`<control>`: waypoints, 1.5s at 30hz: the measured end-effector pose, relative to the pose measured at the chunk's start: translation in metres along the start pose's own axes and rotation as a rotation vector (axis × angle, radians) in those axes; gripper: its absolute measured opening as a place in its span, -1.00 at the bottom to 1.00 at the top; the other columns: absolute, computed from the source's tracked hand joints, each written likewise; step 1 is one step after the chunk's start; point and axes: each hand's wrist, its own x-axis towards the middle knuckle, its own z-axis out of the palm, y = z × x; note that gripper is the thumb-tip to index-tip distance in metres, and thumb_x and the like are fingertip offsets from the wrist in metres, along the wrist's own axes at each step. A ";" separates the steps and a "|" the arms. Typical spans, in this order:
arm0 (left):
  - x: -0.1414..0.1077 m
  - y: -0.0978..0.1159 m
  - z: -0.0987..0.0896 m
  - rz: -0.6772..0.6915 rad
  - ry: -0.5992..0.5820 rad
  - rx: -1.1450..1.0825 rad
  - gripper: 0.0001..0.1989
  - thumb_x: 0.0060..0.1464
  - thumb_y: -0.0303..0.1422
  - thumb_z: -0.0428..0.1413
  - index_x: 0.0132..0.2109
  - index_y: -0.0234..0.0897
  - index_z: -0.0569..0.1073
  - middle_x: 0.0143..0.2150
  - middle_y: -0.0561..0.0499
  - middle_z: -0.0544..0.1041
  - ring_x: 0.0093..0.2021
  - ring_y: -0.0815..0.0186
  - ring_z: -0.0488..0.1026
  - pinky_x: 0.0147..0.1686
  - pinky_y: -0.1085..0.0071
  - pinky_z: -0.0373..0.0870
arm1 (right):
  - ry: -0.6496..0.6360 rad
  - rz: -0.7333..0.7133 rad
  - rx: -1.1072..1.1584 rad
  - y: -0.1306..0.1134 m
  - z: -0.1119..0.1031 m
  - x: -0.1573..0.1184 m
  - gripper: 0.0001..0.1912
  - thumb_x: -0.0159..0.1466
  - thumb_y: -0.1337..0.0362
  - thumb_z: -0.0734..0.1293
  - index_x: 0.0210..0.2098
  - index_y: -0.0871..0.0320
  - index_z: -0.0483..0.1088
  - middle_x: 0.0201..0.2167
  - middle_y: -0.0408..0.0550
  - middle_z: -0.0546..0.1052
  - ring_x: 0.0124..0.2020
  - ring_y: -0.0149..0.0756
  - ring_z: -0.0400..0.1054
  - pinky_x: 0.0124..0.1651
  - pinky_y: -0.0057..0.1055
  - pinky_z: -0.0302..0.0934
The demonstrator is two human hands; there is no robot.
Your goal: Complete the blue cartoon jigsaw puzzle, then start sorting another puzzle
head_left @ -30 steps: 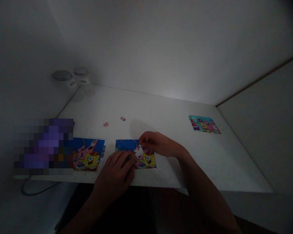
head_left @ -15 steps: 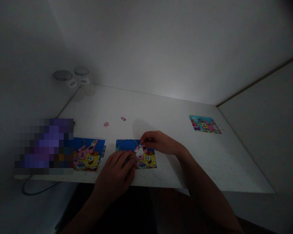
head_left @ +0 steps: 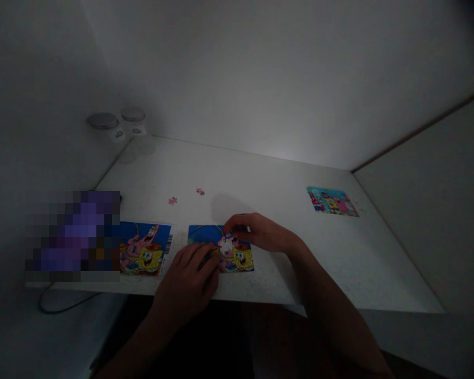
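Note:
A jigsaw puzzle [head_left: 243,259] with a cartoon picture on blue lies near the front edge, a pale gap showing at its middle. My left hand [head_left: 191,271] rests over its left part, fingers stretched out flat. At the gap's upper edge, the thumb and fingertips of my right hand [head_left: 253,229] pinch together on a small puzzle piece, mostly hidden by the fingers. Two loose pink puzzle pieces lie farther back, one piece [head_left: 173,201] to the left and another piece [head_left: 200,191] to its right. Left of the puzzle is a matching picture card [head_left: 142,247] with a barcode strip.
Another cartoon picture [head_left: 332,201] lies toward the right of the white table [head_left: 276,189]. Two lidded clear jars, a front jar [head_left: 103,121] and a rear jar [head_left: 133,114], stand at the back left. A blurred purple object [head_left: 75,231] covers part of the card; a cable [head_left: 69,310] hangs below.
My right fingertips have shifted slightly left along the gap's upper edge. My left hand stays in place on the puzzle, and the loose pieces have not moved.

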 end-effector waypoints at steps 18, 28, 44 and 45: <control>0.001 0.001 0.000 -0.007 0.013 -0.001 -0.75 0.20 -0.43 -0.02 -0.03 -0.26 0.46 0.03 -0.12 0.46 0.05 0.11 0.35 0.03 0.08 0.35 | 0.057 0.047 0.032 0.006 0.007 0.002 -0.77 0.18 0.48 0.25 -0.17 0.17 0.36 -0.29 -0.09 0.44 -0.37 -0.43 0.35 -0.34 -0.50 0.27; 0.001 0.001 -0.002 -0.014 0.005 -0.013 -0.75 0.21 -0.42 -0.03 -0.03 -0.26 0.47 0.03 -0.12 0.46 0.04 0.11 0.35 0.03 0.08 0.35 | 0.088 0.088 -0.027 0.005 0.011 0.003 -0.80 0.19 0.45 0.24 -0.19 0.17 0.37 -0.31 -0.08 0.47 -0.37 -0.40 0.35 -0.34 -0.47 0.26; 0.001 0.001 0.000 -0.005 0.003 0.000 -0.73 0.20 -0.42 -0.03 -0.01 -0.28 0.46 0.02 -0.12 0.47 0.04 0.11 0.36 0.03 0.09 0.35 | 0.097 0.054 -0.202 -0.006 0.013 0.003 -0.71 0.14 0.54 0.24 -0.18 0.15 0.39 -0.22 -0.04 0.43 -0.24 -0.33 0.33 -0.16 -0.40 0.24; 0.001 0.001 0.001 -0.007 0.002 -0.001 -0.73 0.20 -0.42 -0.02 -0.01 -0.28 0.46 0.02 -0.12 0.47 0.04 0.11 0.36 0.03 0.08 0.35 | 0.098 0.059 -0.196 -0.005 0.013 0.003 -0.71 0.13 0.54 0.24 -0.19 0.15 0.39 -0.23 -0.05 0.43 -0.25 -0.34 0.33 -0.18 -0.40 0.24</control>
